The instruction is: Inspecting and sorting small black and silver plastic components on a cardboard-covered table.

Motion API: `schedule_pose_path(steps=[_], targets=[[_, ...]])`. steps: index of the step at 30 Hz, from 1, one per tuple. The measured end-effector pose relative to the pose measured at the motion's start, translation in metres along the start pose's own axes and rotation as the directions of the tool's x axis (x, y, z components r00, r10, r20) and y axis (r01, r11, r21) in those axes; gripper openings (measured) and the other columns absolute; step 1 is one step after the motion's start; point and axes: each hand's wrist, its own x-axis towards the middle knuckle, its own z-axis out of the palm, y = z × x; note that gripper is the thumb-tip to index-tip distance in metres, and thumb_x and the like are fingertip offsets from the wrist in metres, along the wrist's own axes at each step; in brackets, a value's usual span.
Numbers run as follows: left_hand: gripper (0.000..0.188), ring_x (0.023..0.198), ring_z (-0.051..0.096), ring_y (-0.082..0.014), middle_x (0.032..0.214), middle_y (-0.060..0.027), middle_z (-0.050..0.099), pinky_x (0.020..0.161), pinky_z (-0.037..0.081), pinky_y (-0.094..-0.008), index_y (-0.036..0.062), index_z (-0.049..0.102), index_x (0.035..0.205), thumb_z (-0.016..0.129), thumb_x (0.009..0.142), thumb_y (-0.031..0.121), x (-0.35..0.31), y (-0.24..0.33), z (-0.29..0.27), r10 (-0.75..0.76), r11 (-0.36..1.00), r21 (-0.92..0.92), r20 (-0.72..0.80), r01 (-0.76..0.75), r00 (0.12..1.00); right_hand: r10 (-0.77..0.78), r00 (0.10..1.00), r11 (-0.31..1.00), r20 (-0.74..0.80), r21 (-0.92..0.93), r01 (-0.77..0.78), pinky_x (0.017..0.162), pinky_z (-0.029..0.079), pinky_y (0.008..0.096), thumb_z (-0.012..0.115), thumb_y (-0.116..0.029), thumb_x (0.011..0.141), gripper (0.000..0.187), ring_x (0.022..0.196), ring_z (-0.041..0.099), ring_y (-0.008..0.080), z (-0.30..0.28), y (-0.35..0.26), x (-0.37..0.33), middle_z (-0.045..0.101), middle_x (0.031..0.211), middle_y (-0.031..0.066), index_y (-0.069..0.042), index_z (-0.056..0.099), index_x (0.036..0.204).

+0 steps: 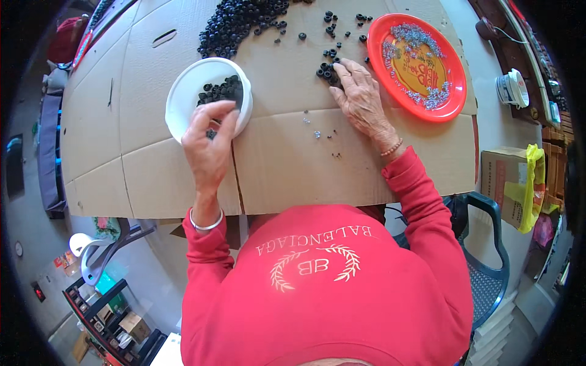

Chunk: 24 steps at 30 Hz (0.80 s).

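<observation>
My left hand (209, 143) is over the near side of a white plastic tub (178, 100), thumb and fingers curled toward each other. What the fingertips hold, if anything, is blurred against the dark pieces behind. Inside the tub lies a heap of small black ring-like parts (213, 93). A dark piece shows in the gap between thumb and fingers. Toward the right, my right hand (363, 105) rests on the cardboard, fingers stretched forward beside a small cluster of black parts (326, 72). Its fingertips touch or nearly touch the nearest ones.
A large pile of black parts (229, 27) lies at the far middle of the cardboard-covered table (143, 113). Right of my right hand stands a red round tray (455, 100) holding small shiny clear pieces (418, 36). A few tiny bits (317, 134) lie nearer me. A green chair (488, 262) stands at right.
</observation>
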Motion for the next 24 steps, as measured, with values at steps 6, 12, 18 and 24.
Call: schedule_pose_path(steps=[6, 12, 18, 24], targets=[[0.014, 0.082, 0.060, -0.0234, 0.086, -0.0095, 0.066, 0.074, 0.047, -0.0339, 0.0030, 0.067, 0.090, 0.068, 0.077, 0.006, 0.014, -0.024, 0.002, 0.050, 0.968, 0.243, 0.058, -0.062, 0.997, -0.204, 0.975, 0.978, 0.092, 0.068, 0.198, 0.103, 0.033, 0.0392, 0.062, -0.010, 0.083, 0.047, 0.124, 0.044, 0.0291, -0.001, -0.015, -0.010, 0.050, 0.131, 0.0118, -0.004, 0.050, 0.127], [0.020, 0.089, 0.059, -0.0263, 0.095, -0.0114, 0.064, 0.076, 0.048, -0.0357, 0.0039, 0.066, 0.093, 0.071, 0.074, 0.005, 0.014, -0.022, 0.008, 0.406, 0.818, 0.461, -0.039, -0.344, 0.913, -0.006, 0.998, 0.836, -0.055, 0.547, 0.035, 0.093, 0.044, 0.0320, 0.057, 0.005, 0.082, 0.036, 0.112, 0.056, 0.0222, -0.017, -0.011, -0.024, 0.059, 0.120, 0.0105, -0.002, 0.058, 0.117], [0.032, 0.092, 0.059, -0.0270, 0.099, -0.0129, 0.061, 0.079, 0.048, -0.0347, 0.0041, 0.063, 0.098, 0.074, 0.068, -0.001, -0.043, -0.003, 0.046, 0.325, 0.940, 0.082, 0.088, -0.332, 0.942, 0.168, 0.984, 0.799, -0.063, 0.593, -0.098, 0.082, 0.045, 0.0237, 0.055, 0.006, 0.084, 0.029, 0.096, 0.057, 0.0129, -0.017, -0.005, -0.034, 0.060, 0.110, 0.0073, -0.001, 0.060, 0.112], [0.034, 0.092, 0.058, -0.0284, 0.102, -0.0142, 0.058, 0.076, 0.049, -0.0347, 0.0030, 0.059, 0.104, 0.071, 0.071, 0.001, -0.060, -0.025, 0.076, 0.068, 0.997, 0.006, 0.184, -0.071, 0.981, 0.154, 0.983, 0.833, -0.101, 0.549, -0.074, 0.078, 0.047, 0.0244, 0.056, 0.007, 0.083, 0.024, 0.090, 0.057, 0.0127, -0.016, -0.008, -0.035, 0.060, 0.102, 0.0069, -0.001, 0.061, 0.105]])
